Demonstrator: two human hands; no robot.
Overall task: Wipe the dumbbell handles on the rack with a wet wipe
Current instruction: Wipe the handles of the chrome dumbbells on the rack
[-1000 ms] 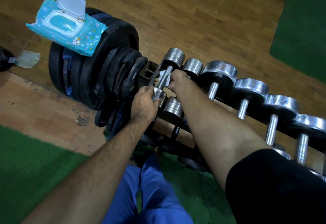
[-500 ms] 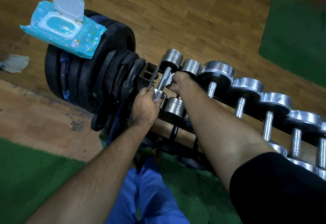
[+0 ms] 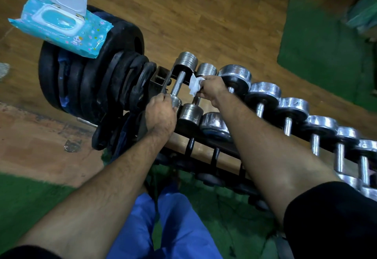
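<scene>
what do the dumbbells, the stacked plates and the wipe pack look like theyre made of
Dumbbells: metal, seemingly chrome-plated steel, going by bright mirror glints and scuffs.
Stacked plates: matte black, likely rubber-coated or painted iron; cannot tell which.
Wipe pack: glossy printed blue plastic film with a rigid white plastic flip lid, open.

We reach both bare forearms forward, our left hand (image 3: 161,113) curled shut, our right hand (image 3: 212,90) pinched closed beside it.
</scene>
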